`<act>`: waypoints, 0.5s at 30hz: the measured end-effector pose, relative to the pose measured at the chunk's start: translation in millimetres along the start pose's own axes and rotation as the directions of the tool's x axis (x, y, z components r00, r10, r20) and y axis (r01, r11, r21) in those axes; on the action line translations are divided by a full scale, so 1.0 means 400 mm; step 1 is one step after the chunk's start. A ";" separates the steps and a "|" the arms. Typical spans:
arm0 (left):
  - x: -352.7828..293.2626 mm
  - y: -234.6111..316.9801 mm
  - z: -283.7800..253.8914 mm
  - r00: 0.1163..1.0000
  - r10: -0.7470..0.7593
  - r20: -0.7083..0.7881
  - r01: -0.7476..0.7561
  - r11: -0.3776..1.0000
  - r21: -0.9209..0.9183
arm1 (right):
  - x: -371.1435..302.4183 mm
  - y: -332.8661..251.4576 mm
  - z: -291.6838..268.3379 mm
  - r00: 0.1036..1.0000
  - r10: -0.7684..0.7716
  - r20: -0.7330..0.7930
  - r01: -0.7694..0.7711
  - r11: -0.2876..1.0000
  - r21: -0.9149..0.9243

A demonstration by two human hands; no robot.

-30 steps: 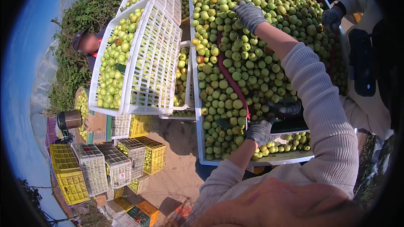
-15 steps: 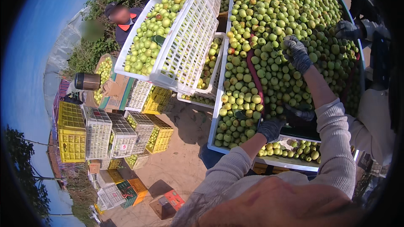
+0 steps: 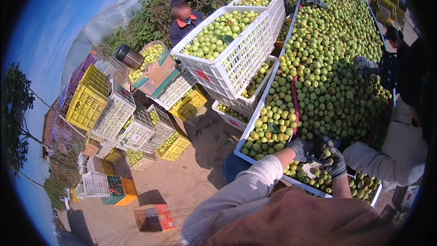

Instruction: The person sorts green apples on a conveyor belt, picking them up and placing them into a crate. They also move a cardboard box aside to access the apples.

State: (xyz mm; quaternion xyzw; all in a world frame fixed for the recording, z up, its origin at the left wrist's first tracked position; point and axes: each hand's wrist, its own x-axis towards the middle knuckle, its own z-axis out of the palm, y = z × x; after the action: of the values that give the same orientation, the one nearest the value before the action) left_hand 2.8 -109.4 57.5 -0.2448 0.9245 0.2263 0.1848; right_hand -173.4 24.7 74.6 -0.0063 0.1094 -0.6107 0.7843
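A broad heap of round green fruit (image 3: 318, 77) fills the pale-rimmed bin (image 3: 255, 134) in front of me. My left hand (image 3: 299, 149), in a grey glove, is at the bin's near end, its fingers curled in beside a dark edge; what they hold is hidden. To its right my gloved right hand (image 3: 336, 163) is closed around a green fruit (image 3: 326, 153). Just beyond, a co-worker's dark-gloved hand (image 3: 328, 139) reaches in from the right, close to both of mine. Below my hands lies more fruit, in a lower section along the near side.
White crates (image 3: 246, 50) heaped with fruit stand left of the bin. Farther left are stacked yellow crates (image 3: 88, 93) and a fruit-filled cardboard box (image 3: 166, 70). An open carton (image 3: 154, 217) sits on the ground. Another co-worker's gloved hand (image 3: 364, 64) rests over the heap. A person stands behind the crates.
My right hand has come back from the middle of the heap to the near end and now holds a fruit. My left hand stays near the same spot. The view has turned.
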 end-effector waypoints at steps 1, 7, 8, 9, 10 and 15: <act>0.005 0.000 0.001 0.999 -0.006 0.035 0.005 1.000 0.025 | -0.005 -0.051 0.052 0.992 -0.037 0.117 0.042 0.998 -0.043; 0.011 -0.020 0.017 0.999 -0.004 0.048 0.008 0.995 -0.095 | -0.011 -0.131 0.220 0.922 -0.377 0.088 0.379 0.835 -0.398; 0.009 -0.019 0.018 1.000 -0.014 0.020 0.015 0.996 -0.084 | -0.008 -0.091 0.198 0.958 -0.282 0.050 0.267 0.814 -0.515; 0.007 -0.019 0.015 1.000 -0.006 0.007 0.007 0.995 -0.097 | -0.007 -0.045 0.164 0.982 -0.181 -0.047 0.134 0.857 -0.498; 0.001 -0.018 0.016 1.000 -0.006 0.002 0.006 0.993 -0.114 | 0.008 0.007 0.118 0.981 -0.189 -0.044 0.141 0.849 -0.509; 0.008 -0.015 0.018 0.997 -0.036 0.064 0.041 0.995 -0.085 | 0.004 0.131 -0.088 0.803 -0.559 -0.207 -0.012 0.332 -0.943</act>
State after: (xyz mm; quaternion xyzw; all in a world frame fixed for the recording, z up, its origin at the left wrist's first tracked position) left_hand 4.9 -111.8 48.1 -0.2633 0.9027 0.2701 0.2070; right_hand -129.1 40.9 32.4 -0.2972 0.6233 -0.5525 0.4668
